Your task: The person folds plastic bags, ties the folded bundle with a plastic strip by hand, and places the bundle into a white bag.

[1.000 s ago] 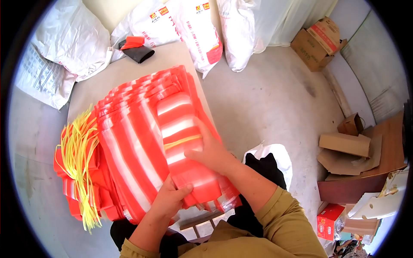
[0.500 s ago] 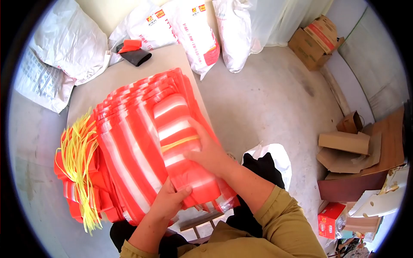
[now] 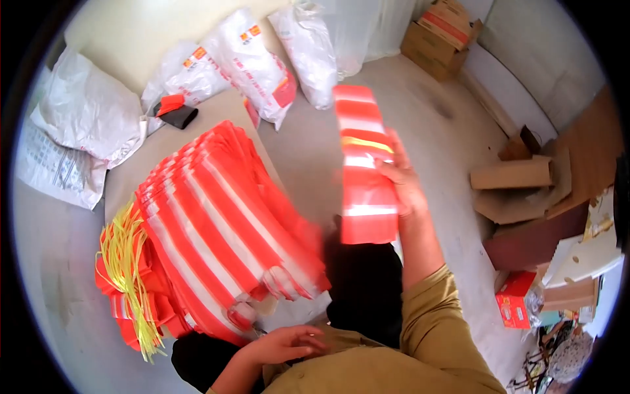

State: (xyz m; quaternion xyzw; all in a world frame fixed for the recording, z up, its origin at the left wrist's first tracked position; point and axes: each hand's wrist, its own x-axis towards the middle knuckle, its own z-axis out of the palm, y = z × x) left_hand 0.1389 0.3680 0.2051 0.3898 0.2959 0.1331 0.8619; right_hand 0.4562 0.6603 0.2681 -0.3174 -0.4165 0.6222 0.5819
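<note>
My right hand (image 3: 405, 180) grips a folded bundle of red-and-white striped material (image 3: 364, 125), holding it up to the right of the table. A yellow band (image 3: 366, 144) runs around the bundle's middle. In front of my body, my left hand (image 3: 289, 343) holds nothing, its fingers loosely bent and apart. Above that hand lies a thick stack of red-and-white striped sheets (image 3: 203, 217), on the table (image 3: 226, 108). Yellow strands (image 3: 128, 262) drape over more red folded pieces (image 3: 147, 306) at the stack's left.
A black roll with a red piece (image 3: 177, 113) lies at the table's far end. White sacks (image 3: 252, 59) stand behind it, with another white sack (image 3: 88, 108) at left. Cardboard boxes (image 3: 436, 43) stand at the back, and opened cardboard (image 3: 512, 174) lies at right.
My right hand has lifted the banded bundle off the stack and swung it to the right. My left hand has let go and drawn back toward my body. The view has shifted.
</note>
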